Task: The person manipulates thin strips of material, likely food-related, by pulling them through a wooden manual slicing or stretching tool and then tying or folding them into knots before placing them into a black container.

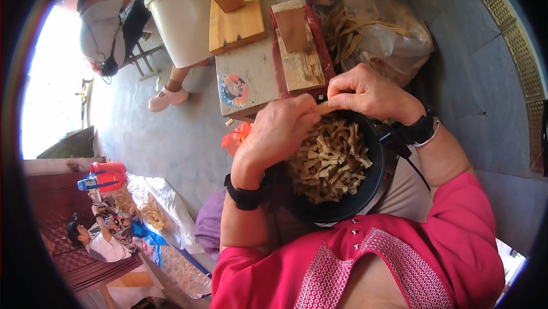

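My left hand (281,126) and my right hand (368,93) are close together over the far rim of a dark round pan (378,163). Between them runs a short tan, dried-looking strip (324,108); its exact kind is unclear. The thumb and fingers of my right hand pinch one end. My left hand's fingers are closed around the other end and partly hide it. Many short tan cut pieces (331,157) fill the pan, which rests on my lap.
Just beyond my hands stands a worn bench (251,69) bearing a wooden block (299,46) and a wooden stand (237,20). A plastic bag of long strips (379,26) is at the right, a white bucket (180,20) at the left. Two people sit farther left, near a red bucket (108,175).
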{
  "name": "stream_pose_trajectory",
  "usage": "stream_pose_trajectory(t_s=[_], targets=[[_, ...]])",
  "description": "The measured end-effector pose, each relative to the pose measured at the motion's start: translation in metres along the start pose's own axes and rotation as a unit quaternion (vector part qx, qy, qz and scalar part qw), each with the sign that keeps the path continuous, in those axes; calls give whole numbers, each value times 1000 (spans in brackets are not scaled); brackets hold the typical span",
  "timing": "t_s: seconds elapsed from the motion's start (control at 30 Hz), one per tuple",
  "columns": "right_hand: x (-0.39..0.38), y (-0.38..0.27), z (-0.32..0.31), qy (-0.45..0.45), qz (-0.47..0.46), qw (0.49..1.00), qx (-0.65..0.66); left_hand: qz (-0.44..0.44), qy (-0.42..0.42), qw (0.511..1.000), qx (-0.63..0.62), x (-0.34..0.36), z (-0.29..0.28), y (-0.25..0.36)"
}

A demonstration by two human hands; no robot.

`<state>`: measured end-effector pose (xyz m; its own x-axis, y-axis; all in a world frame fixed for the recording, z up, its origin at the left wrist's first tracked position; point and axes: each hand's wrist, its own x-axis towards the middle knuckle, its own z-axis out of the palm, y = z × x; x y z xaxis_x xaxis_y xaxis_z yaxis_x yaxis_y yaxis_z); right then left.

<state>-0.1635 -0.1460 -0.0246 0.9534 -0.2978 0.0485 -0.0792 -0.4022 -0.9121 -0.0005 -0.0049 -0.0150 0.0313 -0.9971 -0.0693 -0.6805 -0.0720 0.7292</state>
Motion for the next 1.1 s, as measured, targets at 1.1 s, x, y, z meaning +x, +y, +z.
stream_pose_trajectory(t_s=[1.1], targets=[[30,21,55,-83,138,776,610,-38,216,878,-426,15,36,-6]])
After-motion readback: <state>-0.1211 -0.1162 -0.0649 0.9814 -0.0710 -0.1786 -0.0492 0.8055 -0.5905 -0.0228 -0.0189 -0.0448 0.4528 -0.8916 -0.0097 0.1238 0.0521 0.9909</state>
